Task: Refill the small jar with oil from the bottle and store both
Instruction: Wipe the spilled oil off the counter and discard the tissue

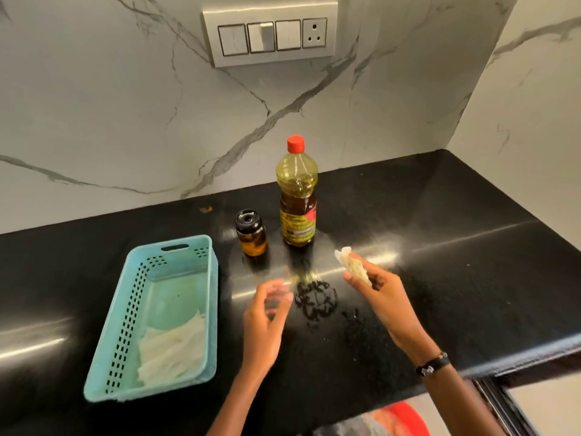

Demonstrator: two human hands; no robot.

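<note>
An oil bottle (297,199) with a red cap stands upright at the back of the black counter (440,247). Just left of it stands the small amber jar (251,232) with a dark lid, partly filled with oil. My right hand (374,287) hovers right of the bottle, in front of it, and grips a crumpled white tissue (352,264). My left hand (267,306) is blurred, in front of the jar, fingers apart with nothing in them. An oily smear (316,298) lies on the counter between my hands.
A turquoise plastic basket (176,272) sits at the left with folded white tissues (171,350) in its near end. Marble wall behind carries a switch panel (270,34). The counter's front edge runs lower right, with something red (405,416) below it.
</note>
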